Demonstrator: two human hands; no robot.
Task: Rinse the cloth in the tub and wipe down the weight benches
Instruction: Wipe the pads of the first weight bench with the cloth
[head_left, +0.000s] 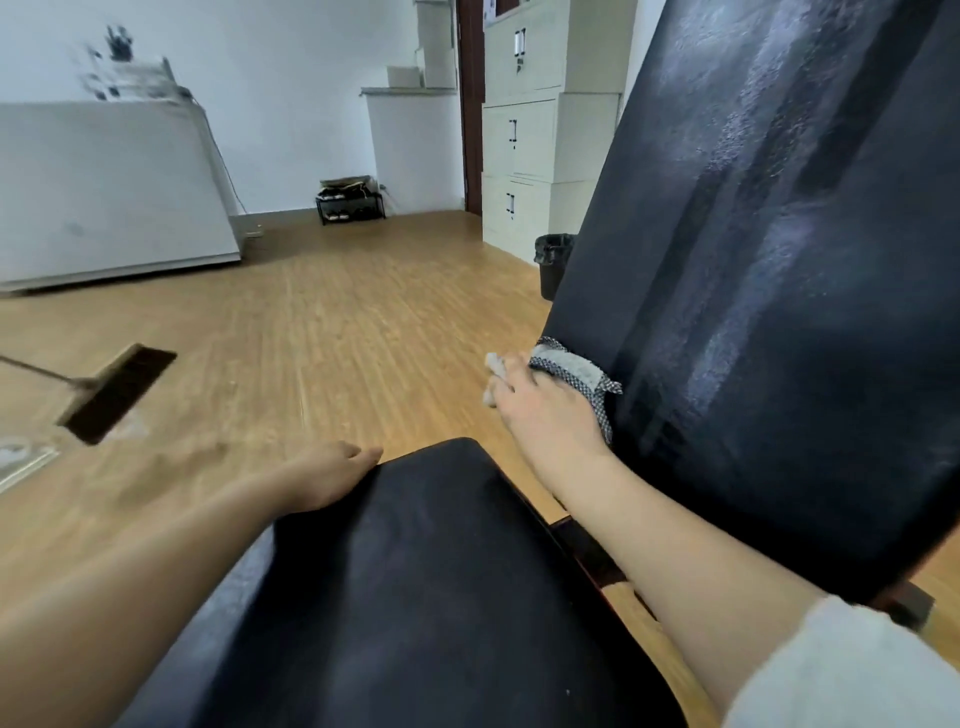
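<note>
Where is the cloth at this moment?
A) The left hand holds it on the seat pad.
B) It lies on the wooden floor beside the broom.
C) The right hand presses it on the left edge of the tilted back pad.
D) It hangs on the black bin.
C: the right hand holds the cloth against the edge of the tilted back pad, while the left hand rests bare on the seat pad.

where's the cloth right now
In the head view, right of centre: the cloth is under the right hand, pressed against the lower left edge of the tilted black backrest, above the seat pad.
</note>
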